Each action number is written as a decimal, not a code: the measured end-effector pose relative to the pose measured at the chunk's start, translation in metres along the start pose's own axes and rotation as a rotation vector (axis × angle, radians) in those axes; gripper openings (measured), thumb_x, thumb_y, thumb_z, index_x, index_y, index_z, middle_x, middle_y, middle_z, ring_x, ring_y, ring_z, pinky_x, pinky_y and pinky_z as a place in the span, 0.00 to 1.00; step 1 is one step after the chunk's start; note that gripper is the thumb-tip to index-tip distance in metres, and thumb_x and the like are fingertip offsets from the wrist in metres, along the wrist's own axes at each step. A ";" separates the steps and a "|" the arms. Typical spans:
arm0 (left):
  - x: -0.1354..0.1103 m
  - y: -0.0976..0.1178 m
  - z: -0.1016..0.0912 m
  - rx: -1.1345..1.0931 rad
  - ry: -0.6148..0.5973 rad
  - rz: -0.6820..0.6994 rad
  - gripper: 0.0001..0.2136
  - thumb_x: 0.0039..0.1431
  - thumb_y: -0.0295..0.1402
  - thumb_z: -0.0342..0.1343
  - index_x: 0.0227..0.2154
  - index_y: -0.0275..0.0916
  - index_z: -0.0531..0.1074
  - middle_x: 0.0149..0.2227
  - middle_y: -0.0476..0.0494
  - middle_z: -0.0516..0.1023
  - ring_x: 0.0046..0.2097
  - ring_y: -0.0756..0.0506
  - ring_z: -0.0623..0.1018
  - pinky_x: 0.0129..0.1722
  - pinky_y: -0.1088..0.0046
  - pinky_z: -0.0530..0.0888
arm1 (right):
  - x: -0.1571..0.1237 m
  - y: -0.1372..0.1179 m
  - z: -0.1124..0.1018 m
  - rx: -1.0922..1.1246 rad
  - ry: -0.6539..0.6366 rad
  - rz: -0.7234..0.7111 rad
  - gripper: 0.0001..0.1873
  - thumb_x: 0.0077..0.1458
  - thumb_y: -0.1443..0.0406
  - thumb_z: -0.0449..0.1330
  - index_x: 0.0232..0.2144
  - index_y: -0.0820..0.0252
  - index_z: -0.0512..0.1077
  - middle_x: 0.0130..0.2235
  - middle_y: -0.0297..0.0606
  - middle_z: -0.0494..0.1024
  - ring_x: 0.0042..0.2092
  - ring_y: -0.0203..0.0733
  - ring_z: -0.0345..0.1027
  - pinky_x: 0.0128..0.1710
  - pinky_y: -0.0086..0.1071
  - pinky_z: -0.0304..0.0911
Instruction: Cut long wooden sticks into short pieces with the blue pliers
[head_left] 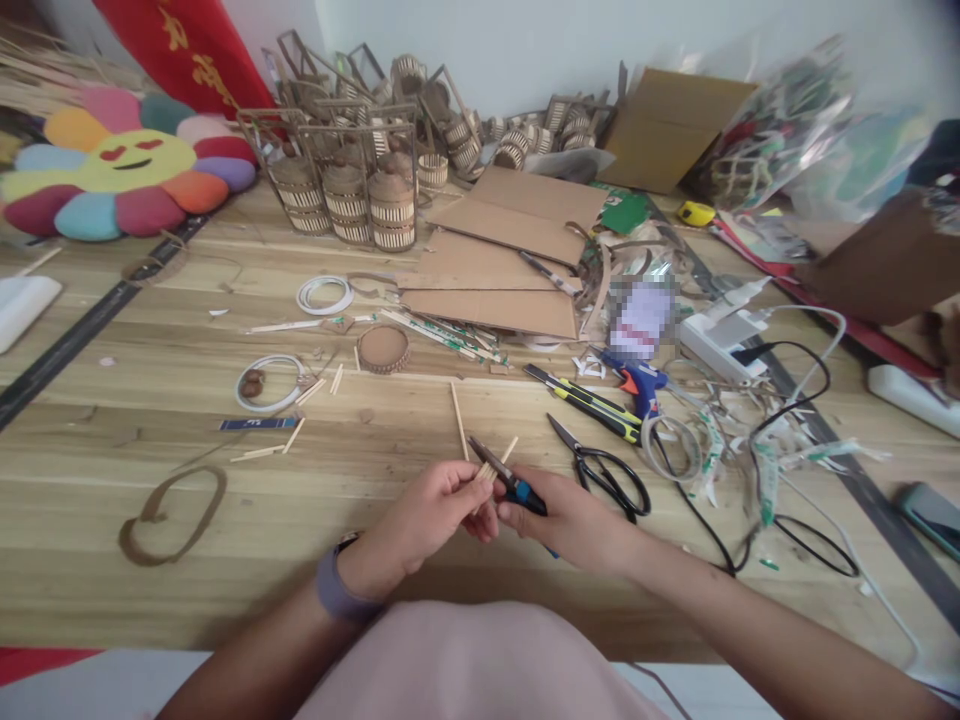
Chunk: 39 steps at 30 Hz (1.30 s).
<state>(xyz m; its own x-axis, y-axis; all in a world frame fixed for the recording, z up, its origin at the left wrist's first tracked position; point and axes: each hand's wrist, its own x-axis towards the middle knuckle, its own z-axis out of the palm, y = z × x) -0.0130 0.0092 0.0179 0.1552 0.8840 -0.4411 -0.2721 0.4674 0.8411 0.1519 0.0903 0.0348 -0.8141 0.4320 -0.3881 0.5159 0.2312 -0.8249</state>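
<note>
My left hand (451, 505) is closed, pinching thin pale wooden sticks (487, 468) between thumb and fingers. In my right hand (564, 515) are hand pruners (517, 487) with dark blades and black-and-blue handles. Their blades reach up beside the sticks, close to my left fingertips; blurring hides whether they touch. Another pale stick (459, 420) stretches away from me just beyond my left hand. Black-handled scissors (604, 468) rest to the right of my right hand. A yellow-and-black utility knife (589, 402) lies past them.
Small slatted baskets (346, 205) stand at the back beside cardboard sheets (487, 285). A round woven piece (383, 349) and white rings (268, 383) lie left of centre. On the right are a blue glue gun (642, 385), a power strip (720, 345), cables and scraps.
</note>
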 end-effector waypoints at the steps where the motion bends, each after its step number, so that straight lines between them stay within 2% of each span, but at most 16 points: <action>1: 0.000 0.001 0.000 0.004 0.005 0.003 0.20 0.51 0.50 0.56 0.28 0.34 0.70 0.20 0.49 0.72 0.23 0.51 0.71 0.28 0.73 0.67 | 0.000 0.000 -0.001 0.021 -0.016 -0.037 0.09 0.59 0.61 0.52 0.33 0.59 0.69 0.34 0.35 0.75 0.35 0.38 0.66 0.36 0.30 0.62; 3: -0.001 0.002 0.000 0.001 0.009 -0.003 0.20 0.51 0.50 0.56 0.29 0.34 0.70 0.20 0.49 0.71 0.23 0.51 0.70 0.28 0.73 0.67 | 0.001 0.000 -0.003 0.053 -0.048 -0.073 0.08 0.59 0.61 0.53 0.34 0.60 0.68 0.34 0.35 0.75 0.37 0.38 0.66 0.38 0.30 0.62; 8: -0.002 0.005 0.000 -0.016 0.003 -0.047 0.21 0.50 0.51 0.55 0.30 0.33 0.70 0.18 0.52 0.69 0.22 0.51 0.67 0.26 0.73 0.65 | 0.002 -0.002 -0.006 0.052 -0.055 0.008 0.07 0.54 0.64 0.55 0.35 0.60 0.69 0.32 0.34 0.73 0.36 0.38 0.66 0.37 0.29 0.62; 12: -0.002 0.005 -0.001 0.003 -0.010 -0.046 0.21 0.52 0.51 0.53 0.29 0.34 0.70 0.17 0.53 0.67 0.21 0.52 0.65 0.27 0.74 0.63 | 0.002 -0.003 -0.005 0.006 -0.042 0.038 0.05 0.51 0.66 0.54 0.33 0.59 0.67 0.31 0.33 0.69 0.34 0.38 0.63 0.34 0.29 0.60; 16: -0.001 0.003 -0.002 0.006 -0.019 -0.024 0.20 0.53 0.50 0.52 0.29 0.34 0.70 0.16 0.54 0.65 0.21 0.53 0.63 0.26 0.75 0.61 | 0.002 -0.003 -0.005 -0.016 -0.040 0.076 0.05 0.50 0.65 0.54 0.32 0.59 0.64 0.30 0.32 0.66 0.33 0.37 0.60 0.33 0.28 0.59; 20: 0.000 0.003 -0.001 0.003 -0.008 -0.018 0.19 0.52 0.49 0.53 0.27 0.35 0.69 0.16 0.55 0.64 0.21 0.53 0.62 0.25 0.75 0.60 | 0.003 -0.002 -0.006 -0.010 -0.046 0.087 0.06 0.49 0.64 0.54 0.33 0.59 0.64 0.31 0.33 0.66 0.34 0.38 0.60 0.35 0.30 0.59; 26: 0.000 0.004 0.000 0.016 -0.002 -0.018 0.18 0.52 0.48 0.52 0.28 0.35 0.69 0.16 0.55 0.63 0.21 0.53 0.61 0.25 0.75 0.59 | 0.005 -0.001 -0.005 -0.030 -0.034 0.067 0.05 0.48 0.66 0.54 0.32 0.58 0.63 0.30 0.31 0.66 0.33 0.37 0.59 0.33 0.29 0.57; 32: 0.001 0.004 0.000 0.030 -0.019 -0.013 0.18 0.54 0.48 0.52 0.29 0.35 0.69 0.16 0.56 0.60 0.20 0.53 0.59 0.24 0.75 0.58 | 0.004 -0.004 -0.002 -0.013 -0.015 0.033 0.05 0.45 0.70 0.51 0.28 0.57 0.59 0.26 0.27 0.61 0.28 0.34 0.54 0.29 0.27 0.54; 39: 0.000 0.005 0.000 0.032 -0.013 -0.029 0.18 0.54 0.47 0.51 0.30 0.34 0.69 0.17 0.58 0.57 0.20 0.54 0.56 0.23 0.75 0.55 | 0.001 -0.002 0.006 -0.031 0.055 0.114 0.01 0.52 0.67 0.51 0.28 0.57 0.60 0.25 0.28 0.63 0.27 0.35 0.57 0.26 0.27 0.55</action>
<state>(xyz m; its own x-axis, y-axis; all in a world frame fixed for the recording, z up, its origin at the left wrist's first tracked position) -0.0147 0.0117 0.0214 0.1752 0.8697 -0.4614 -0.2368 0.4921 0.8377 0.1485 0.0852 0.0333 -0.7344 0.5040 -0.4545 0.6127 0.2043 -0.7635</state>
